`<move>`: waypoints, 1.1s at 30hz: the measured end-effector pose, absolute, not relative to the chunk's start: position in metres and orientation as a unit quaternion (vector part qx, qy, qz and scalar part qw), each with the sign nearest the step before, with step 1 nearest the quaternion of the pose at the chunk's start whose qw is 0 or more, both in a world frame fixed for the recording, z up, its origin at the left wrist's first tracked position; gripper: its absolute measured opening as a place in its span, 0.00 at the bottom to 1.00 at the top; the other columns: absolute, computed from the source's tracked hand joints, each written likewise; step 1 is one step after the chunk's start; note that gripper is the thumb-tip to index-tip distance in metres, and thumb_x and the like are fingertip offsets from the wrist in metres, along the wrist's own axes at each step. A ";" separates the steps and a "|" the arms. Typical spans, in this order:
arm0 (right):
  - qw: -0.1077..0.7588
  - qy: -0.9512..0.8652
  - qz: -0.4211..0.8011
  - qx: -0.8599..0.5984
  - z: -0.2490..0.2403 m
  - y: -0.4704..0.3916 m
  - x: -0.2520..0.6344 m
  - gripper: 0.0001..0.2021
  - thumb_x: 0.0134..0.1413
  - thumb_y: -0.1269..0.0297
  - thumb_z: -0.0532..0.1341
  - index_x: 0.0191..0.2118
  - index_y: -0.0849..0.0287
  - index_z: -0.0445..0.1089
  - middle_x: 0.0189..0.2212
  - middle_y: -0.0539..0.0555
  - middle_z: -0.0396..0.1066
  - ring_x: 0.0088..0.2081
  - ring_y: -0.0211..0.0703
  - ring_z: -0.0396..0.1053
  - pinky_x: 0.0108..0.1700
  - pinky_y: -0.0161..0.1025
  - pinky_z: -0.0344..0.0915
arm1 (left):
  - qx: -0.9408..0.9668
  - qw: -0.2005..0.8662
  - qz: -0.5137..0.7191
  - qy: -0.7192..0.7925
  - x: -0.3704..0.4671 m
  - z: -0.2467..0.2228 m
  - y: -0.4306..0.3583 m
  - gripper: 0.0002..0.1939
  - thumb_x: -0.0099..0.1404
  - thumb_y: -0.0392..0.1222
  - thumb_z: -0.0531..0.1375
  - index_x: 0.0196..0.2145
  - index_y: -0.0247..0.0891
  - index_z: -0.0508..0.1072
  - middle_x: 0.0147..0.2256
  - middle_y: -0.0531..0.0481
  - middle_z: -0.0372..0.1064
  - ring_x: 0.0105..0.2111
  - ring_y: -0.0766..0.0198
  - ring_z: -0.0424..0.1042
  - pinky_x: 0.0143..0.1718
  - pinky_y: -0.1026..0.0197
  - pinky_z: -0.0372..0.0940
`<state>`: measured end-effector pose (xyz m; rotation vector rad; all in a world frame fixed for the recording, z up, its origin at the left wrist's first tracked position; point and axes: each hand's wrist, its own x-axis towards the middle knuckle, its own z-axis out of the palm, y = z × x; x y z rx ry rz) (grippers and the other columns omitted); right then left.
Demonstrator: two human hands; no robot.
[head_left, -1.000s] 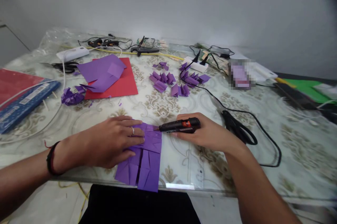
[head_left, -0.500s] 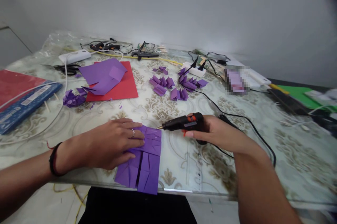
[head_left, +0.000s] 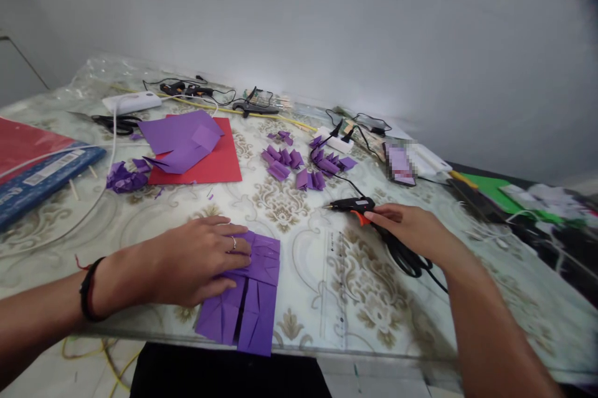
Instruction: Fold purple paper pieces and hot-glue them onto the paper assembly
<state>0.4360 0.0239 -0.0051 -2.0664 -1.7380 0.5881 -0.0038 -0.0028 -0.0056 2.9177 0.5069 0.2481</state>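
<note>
My left hand point(head_left: 199, 261) lies flat, fingers stretched out, on a folded purple paper piece point(head_left: 259, 307) at the table's front edge. The piece has several creased flaps and a dark gap between two lower panels. To the right, my right hand point(head_left: 415, 230) has its thumb and fingers on the rear of a black hot glue gun point(head_left: 350, 205) with an orange trigger. The gun is turned on its side, close to or on the tabletop, its metal nozzle pointing left, apart from the paper. My curled fingertips are partly hidden.
Several folded purple paper pieces point(head_left: 283, 158) lie mid-table. Purple sheets point(head_left: 182, 136) rest on red paper point(head_left: 228, 161), beside crumpled purple paper point(head_left: 125, 179) and scissors point(head_left: 116, 124). A white power strip point(head_left: 334, 139), a phone point(head_left: 400, 164) and a clear ruler point(head_left: 334, 286) are also there.
My right hand has moved the glue gun away from the paper's upper edge, to the right, and tipped it onto its side. My left hand stays on the paper.
</note>
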 end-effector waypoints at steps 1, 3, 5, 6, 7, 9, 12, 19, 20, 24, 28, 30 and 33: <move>0.192 -0.623 0.168 -0.739 -0.002 0.027 0.433 0.18 0.50 0.44 0.69 0.30 0.56 0.78 0.31 0.62 0.81 0.35 0.59 0.77 0.39 0.49 0.70 | 0.978 0.084 0.085 0.169 -0.003 -0.005 -0.003 0.12 0.75 0.43 0.62 0.53 0.43 0.79 0.55 0.48 0.81 0.62 0.47 0.73 0.65 0.46 0.63; 0.204 -0.640 0.107 -0.733 0.004 0.036 0.422 0.13 0.56 0.51 0.65 0.35 0.56 0.78 0.37 0.63 0.82 0.42 0.62 0.78 0.47 0.52 0.69 | 0.978 0.084 0.089 0.168 -0.003 -0.004 -0.003 0.12 0.74 0.43 0.63 0.53 0.43 0.79 0.53 0.48 0.81 0.62 0.48 0.74 0.64 0.48 0.64; 0.206 -0.665 0.088 -0.712 0.008 0.052 0.406 0.13 0.60 0.53 0.62 0.38 0.56 0.79 0.39 0.62 0.83 0.43 0.60 0.78 0.49 0.51 0.69 | 0.978 0.084 0.092 0.168 -0.003 -0.004 -0.003 0.12 0.73 0.42 0.64 0.52 0.42 0.79 0.53 0.48 0.81 0.61 0.48 0.74 0.64 0.48 0.64; 0.202 -0.680 0.094 -0.698 0.009 0.063 0.397 0.13 0.61 0.53 0.62 0.40 0.56 0.79 0.40 0.61 0.83 0.42 0.58 0.79 0.48 0.50 0.70 | 0.978 0.086 0.093 0.167 -0.003 -0.004 -0.003 0.12 0.73 0.41 0.64 0.52 0.42 0.79 0.53 0.48 0.81 0.62 0.47 0.74 0.64 0.47 0.64; 0.195 -0.694 0.102 -0.685 0.008 0.074 0.389 0.12 0.62 0.54 0.63 0.40 0.56 0.79 0.39 0.59 0.84 0.41 0.55 0.79 0.48 0.47 0.70 | 0.978 0.088 0.092 0.168 -0.003 -0.005 -0.003 0.12 0.72 0.40 0.64 0.52 0.42 0.79 0.54 0.48 0.81 0.62 0.47 0.74 0.64 0.47 0.64; 0.178 -0.711 0.122 -0.669 0.004 0.096 0.374 0.10 0.62 0.57 0.63 0.39 0.56 0.80 0.37 0.57 0.84 0.40 0.52 0.80 0.46 0.44 0.71 | 0.977 0.091 0.094 0.166 -0.004 -0.008 -0.003 0.13 0.72 0.40 0.64 0.53 0.41 0.79 0.54 0.48 0.81 0.62 0.46 0.73 0.65 0.45 0.64; 0.158 -0.720 0.130 -0.663 -0.006 0.122 0.361 0.07 0.60 0.63 0.65 0.39 0.57 0.81 0.34 0.57 0.84 0.37 0.50 0.80 0.43 0.41 0.72 | 0.976 0.096 0.105 0.163 -0.004 -0.010 -0.003 0.13 0.71 0.39 0.64 0.52 0.40 0.79 0.54 0.47 0.81 0.62 0.46 0.74 0.64 0.45 0.64; 0.143 -0.724 0.128 -0.663 -0.013 0.131 0.355 0.08 0.52 0.74 0.65 0.35 0.59 0.82 0.31 0.55 0.83 0.35 0.48 0.80 0.40 0.39 0.71 | 0.975 0.105 0.098 0.167 -0.003 -0.003 -0.003 0.11 0.72 0.40 0.64 0.51 0.40 0.80 0.53 0.46 0.81 0.61 0.45 0.74 0.63 0.46 0.64; 0.149 -0.724 0.120 -0.663 -0.009 0.127 0.354 0.08 0.52 0.75 0.64 0.35 0.60 0.81 0.31 0.56 0.83 0.35 0.48 0.79 0.40 0.39 0.71 | 0.976 0.106 0.097 0.166 -0.003 -0.003 -0.003 0.11 0.72 0.40 0.64 0.51 0.40 0.80 0.53 0.46 0.81 0.60 0.46 0.74 0.63 0.47 0.64; 0.191 -0.728 0.071 -0.655 0.015 0.094 0.351 0.10 0.53 0.73 0.63 0.41 0.61 0.79 0.34 0.56 0.80 0.36 0.48 0.76 0.44 0.43 0.71 | 0.975 0.107 0.108 0.162 -0.004 -0.008 -0.002 0.11 0.72 0.40 0.64 0.51 0.41 0.80 0.52 0.46 0.81 0.60 0.47 0.74 0.64 0.47 0.64; 0.281 -0.755 0.084 -0.586 0.035 0.046 0.334 0.15 0.58 0.66 0.65 0.51 0.58 0.74 0.37 0.55 0.79 0.37 0.48 0.76 0.42 0.43 0.72 | 0.967 0.124 0.145 0.166 -0.001 -0.004 0.001 0.09 0.74 0.41 0.62 0.49 0.42 0.80 0.50 0.46 0.81 0.57 0.49 0.76 0.64 0.47 0.64; 0.327 -0.759 0.109 -0.552 0.037 0.024 0.316 0.17 0.60 0.65 0.65 0.54 0.55 0.72 0.36 0.53 0.79 0.37 0.48 0.78 0.42 0.44 0.73 | 0.950 0.147 0.198 0.190 0.002 0.004 0.001 0.08 0.75 0.42 0.61 0.47 0.40 0.79 0.48 0.44 0.81 0.51 0.51 0.79 0.58 0.48 0.69; 0.371 -0.766 0.103 -0.514 0.034 0.000 0.283 0.13 0.62 0.67 0.66 0.51 0.53 0.74 0.36 0.52 0.80 0.35 0.46 0.79 0.45 0.45 0.76 | 0.907 0.177 0.301 0.237 0.006 0.017 -0.003 0.07 0.76 0.42 0.62 0.45 0.38 0.79 0.43 0.46 0.80 0.42 0.57 0.80 0.46 0.56 0.73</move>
